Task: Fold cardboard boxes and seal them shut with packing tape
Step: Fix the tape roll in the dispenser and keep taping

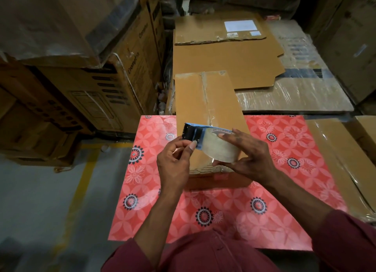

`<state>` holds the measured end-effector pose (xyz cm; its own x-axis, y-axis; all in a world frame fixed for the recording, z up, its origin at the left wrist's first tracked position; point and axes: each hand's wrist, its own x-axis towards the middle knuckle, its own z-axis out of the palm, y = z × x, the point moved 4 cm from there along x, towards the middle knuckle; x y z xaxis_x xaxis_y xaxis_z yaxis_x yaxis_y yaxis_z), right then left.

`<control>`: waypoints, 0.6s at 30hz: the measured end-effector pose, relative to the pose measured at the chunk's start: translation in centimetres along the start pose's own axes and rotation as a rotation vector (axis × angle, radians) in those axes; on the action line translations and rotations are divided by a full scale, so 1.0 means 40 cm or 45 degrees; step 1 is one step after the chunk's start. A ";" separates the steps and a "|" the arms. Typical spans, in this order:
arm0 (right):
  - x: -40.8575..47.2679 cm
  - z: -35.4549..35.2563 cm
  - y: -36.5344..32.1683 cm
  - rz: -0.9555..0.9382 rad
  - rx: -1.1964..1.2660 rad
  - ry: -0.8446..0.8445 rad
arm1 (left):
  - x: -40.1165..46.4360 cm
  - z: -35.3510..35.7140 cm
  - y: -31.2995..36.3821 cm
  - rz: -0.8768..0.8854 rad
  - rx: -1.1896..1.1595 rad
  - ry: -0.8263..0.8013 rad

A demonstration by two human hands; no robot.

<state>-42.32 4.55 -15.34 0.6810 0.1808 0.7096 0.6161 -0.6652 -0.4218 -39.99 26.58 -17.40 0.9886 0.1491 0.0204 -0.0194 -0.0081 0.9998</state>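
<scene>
A long brown cardboard box (205,101) lies on the red flowered table (274,149), its top flaps closed and a strip of clear tape running along the middle seam. Above its near end I hold a blue tape dispenser (195,132) loaded with a roll of clear packing tape (220,146). My right hand (250,155) grips the roll from the right side. My left hand (175,162) pinches the tape end at the dispenser's toothed cutter, thumb and forefinger together.
Flattened cardboard sheets (227,56) lie on plastic-wrapped stock (305,92) behind the table. Tall stacked cartons (85,84) stand at the left. More wrapped cardboard (341,162) sits at the right. Grey floor with a yellow line (81,182) runs along the left.
</scene>
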 end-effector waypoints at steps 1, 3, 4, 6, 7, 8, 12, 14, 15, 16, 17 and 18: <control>0.001 -0.001 -0.002 -0.014 -0.005 -0.001 | 0.004 -0.002 0.002 0.013 0.003 0.000; 0.003 -0.002 -0.003 -0.046 -0.019 -0.002 | 0.004 -0.002 0.004 0.047 0.059 0.009; 0.002 0.000 -0.006 -0.057 -0.033 0.003 | 0.002 -0.001 0.003 0.072 0.094 0.027; 0.003 0.005 -0.011 -0.072 -0.055 0.025 | -0.007 0.001 -0.006 0.121 0.156 0.102; 0.003 0.009 -0.013 -0.074 -0.059 0.036 | -0.016 0.004 -0.006 0.147 0.182 0.155; 0.001 0.015 -0.014 -0.072 -0.062 0.044 | -0.024 0.007 -0.008 0.160 0.196 0.202; -0.006 0.032 -0.012 0.001 -0.017 0.024 | -0.014 0.012 -0.020 0.085 -0.125 0.131; -0.006 0.036 -0.017 0.011 -0.010 0.017 | 0.017 0.001 -0.026 -0.040 -0.365 -0.041; -0.009 0.037 -0.018 0.020 -0.006 0.016 | 0.030 -0.002 -0.028 -0.165 -0.469 -0.133; -0.010 0.037 -0.017 0.026 0.006 0.022 | 0.045 -0.003 -0.027 -0.283 -0.515 -0.210; -0.011 0.037 -0.015 0.043 0.026 0.027 | 0.054 -0.003 -0.022 -0.345 -0.504 -0.279; -0.011 0.037 -0.014 0.067 0.047 0.031 | 0.061 -0.005 -0.020 -0.359 -0.451 -0.306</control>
<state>-42.39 5.92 -16.26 0.7030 0.1285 0.6995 0.5946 -0.6458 -0.4790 -37.58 27.14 -18.13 0.9682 -0.1350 -0.2107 0.2451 0.3412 0.9075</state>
